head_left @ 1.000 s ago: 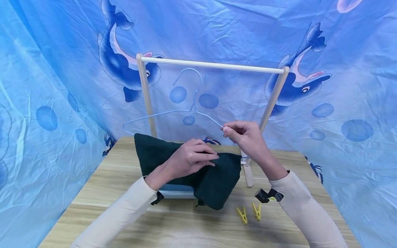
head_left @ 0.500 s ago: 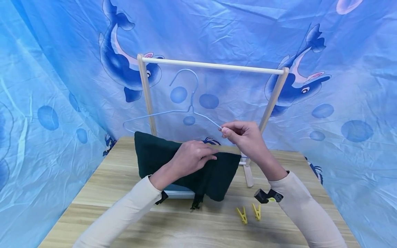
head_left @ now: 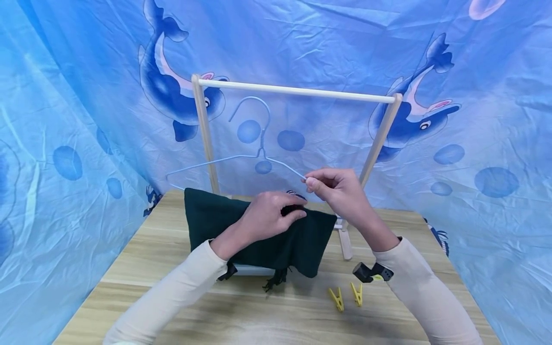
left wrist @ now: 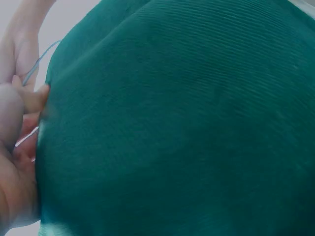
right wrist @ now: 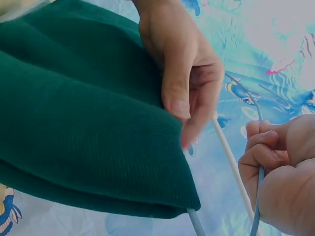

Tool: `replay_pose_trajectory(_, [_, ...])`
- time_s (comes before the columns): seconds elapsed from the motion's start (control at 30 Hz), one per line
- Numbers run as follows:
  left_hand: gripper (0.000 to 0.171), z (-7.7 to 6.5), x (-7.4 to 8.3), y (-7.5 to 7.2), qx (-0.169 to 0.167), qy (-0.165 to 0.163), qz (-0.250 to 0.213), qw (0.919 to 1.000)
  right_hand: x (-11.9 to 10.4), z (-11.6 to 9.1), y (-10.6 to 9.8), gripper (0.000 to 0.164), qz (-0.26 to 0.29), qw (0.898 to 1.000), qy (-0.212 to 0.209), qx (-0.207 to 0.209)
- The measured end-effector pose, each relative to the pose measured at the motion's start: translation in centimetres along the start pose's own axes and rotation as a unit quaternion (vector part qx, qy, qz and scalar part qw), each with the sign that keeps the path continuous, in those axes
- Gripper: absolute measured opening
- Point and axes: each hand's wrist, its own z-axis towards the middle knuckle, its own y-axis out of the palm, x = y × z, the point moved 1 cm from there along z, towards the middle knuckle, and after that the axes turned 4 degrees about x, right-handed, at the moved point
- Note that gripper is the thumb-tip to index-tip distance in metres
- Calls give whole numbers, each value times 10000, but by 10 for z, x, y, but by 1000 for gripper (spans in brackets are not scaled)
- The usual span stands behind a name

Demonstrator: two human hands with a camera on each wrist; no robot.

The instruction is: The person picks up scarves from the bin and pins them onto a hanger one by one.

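A dark green fringed scarf (head_left: 215,214) lies folded over the lower bar of a light blue wire hanger (head_left: 235,157). My right hand (head_left: 338,191) grips the hanger's sloping right arm; in the right wrist view its fingers (right wrist: 263,155) curl round the wire. At the scarf's top edge is my left hand (head_left: 267,215), its thumb and fingers apart with a dark gap between them. The right wrist view has the left thumb (right wrist: 177,101) against the cloth near the edge. Green scarf cloth (left wrist: 172,123) fills most of the left wrist view.
Behind the hanger stands a wooden rack with a white crossbar (head_left: 297,91). Two yellow clothespins (head_left: 336,299) lie on the wooden table (head_left: 142,287) at the front right. A pale container (head_left: 252,270) shows partly under the scarf. A blue dolphin-print sheet (head_left: 487,120) surrounds the table.
The scarf's front fold has dropped and straightened, and its fringe now shows below. My left thumb and fingers have spread apart at the top edge. The hanger has shifted slightly left.
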Motion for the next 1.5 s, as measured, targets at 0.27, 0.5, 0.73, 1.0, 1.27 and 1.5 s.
replay_pose_trajectory(0.27, [24, -2, 0, 4, -792, 326, 758, 9934, 1, 0, 0, 16, -77, 9999, 143, 52])
replay_pose_trajectory(0.5, [24, -4, -2, 6, -1132, 482, 734, 9897, 3, -1, 1, 17, 19, 9999, 131, 58])
replay_pose_trajectory(0.73, [44, -14, -3, -13, -794, 343, 757, 9934, 4, -2, -1, 17, 33, 9999, 94, 95])
replay_pose_trajectory(1.0, [42, -44, -17, -48, 127, 129, 1177, 9929, 6, -1, -6, 17, 103, 9996, 216, 174])
replay_pose_trajectory(1.27, [40, -70, -36, -74, 359, 72, 1333, 9904, 8, -2, -10, 17, 97, 9992, 318, 200])
replay_pose_trajectory(1.5, [38, -90, -51, -89, 703, 61, 1308, 9889, 8, -2, -10, 16, 150, 9994, 262, 197])
